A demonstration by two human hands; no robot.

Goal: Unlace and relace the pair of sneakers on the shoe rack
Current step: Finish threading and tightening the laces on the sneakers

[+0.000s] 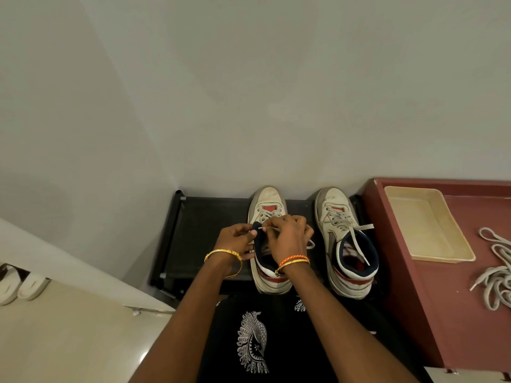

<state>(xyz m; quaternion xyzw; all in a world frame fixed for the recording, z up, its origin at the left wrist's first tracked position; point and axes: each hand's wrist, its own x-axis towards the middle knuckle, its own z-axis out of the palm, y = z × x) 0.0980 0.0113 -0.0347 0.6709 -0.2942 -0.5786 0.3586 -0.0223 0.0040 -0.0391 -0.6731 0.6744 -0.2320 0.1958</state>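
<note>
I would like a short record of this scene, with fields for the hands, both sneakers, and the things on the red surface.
left hand: holds the collar of the left sneaker
right hand: pinches a lace tip at that sneaker
right sneaker: laced, ends loose
shoe rack: black, bears both sneakers
red surface: cream tray, empty; loose laces

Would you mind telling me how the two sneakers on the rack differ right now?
The left sneaker is being worked on: the left hand and right hand pinch its lace at the collar. The right sneaker is untouched. Its lace ends lie loose, one draped across the opening; the left sneaker's upper lacing is hidden by the hands. Both are white high-tops with red and navy trim, toes to the wall.
</note>
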